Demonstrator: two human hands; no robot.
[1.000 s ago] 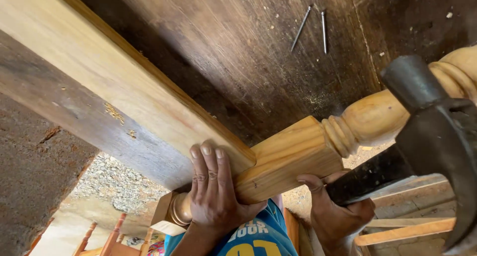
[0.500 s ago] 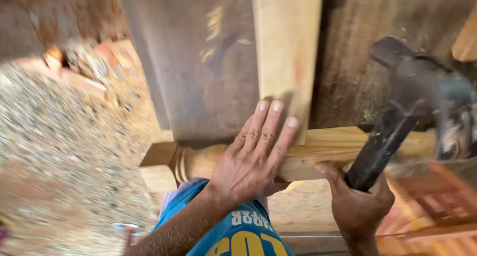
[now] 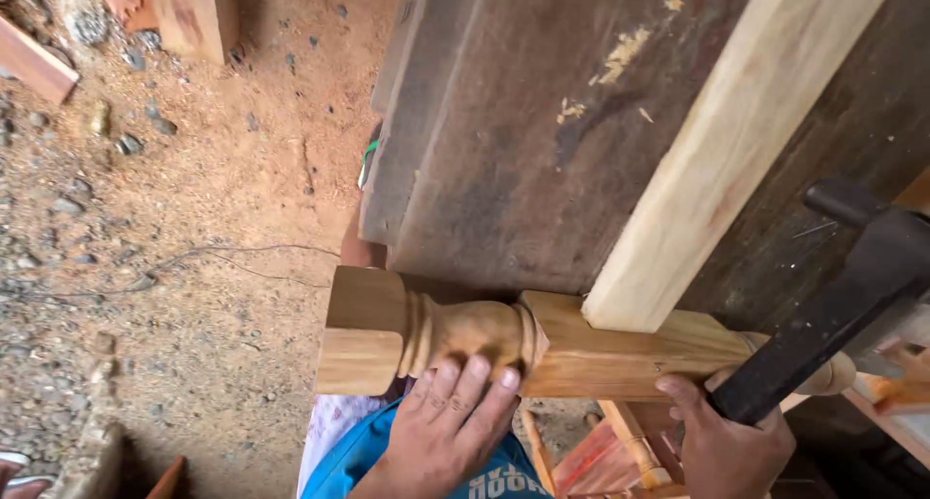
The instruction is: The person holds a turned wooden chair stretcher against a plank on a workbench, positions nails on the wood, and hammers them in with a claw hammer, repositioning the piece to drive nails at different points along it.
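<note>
My left hand [image 3: 450, 431] lies flat, fingers spread, pressing on the bulbous turned section of the turned wooden leg [image 3: 542, 349]. No closed grip there, just palm and fingertips holding it down.

My right hand [image 3: 722, 441] is clamped on the black handle of the claw hammer [image 3: 843, 296]. The head sits at right, near the leg's right end.

The leg lies across the near edge of the dark plank surface [image 3: 513, 150]. The pale wooden rail [image 3: 717, 140] butts into the leg's square block from the far side, touching it.

Change since half a second ago: my left hand has slid from the square block to the round turning at left, and the view has swung down-left. The hammer is lower and closer to the leg than before, when it was raised high right. I read this as bracing the leg for a strike at the joint.

Dirt floor [image 3: 194, 218] with gravel at left, wood offcut [image 3: 194, 15] far left.
</note>
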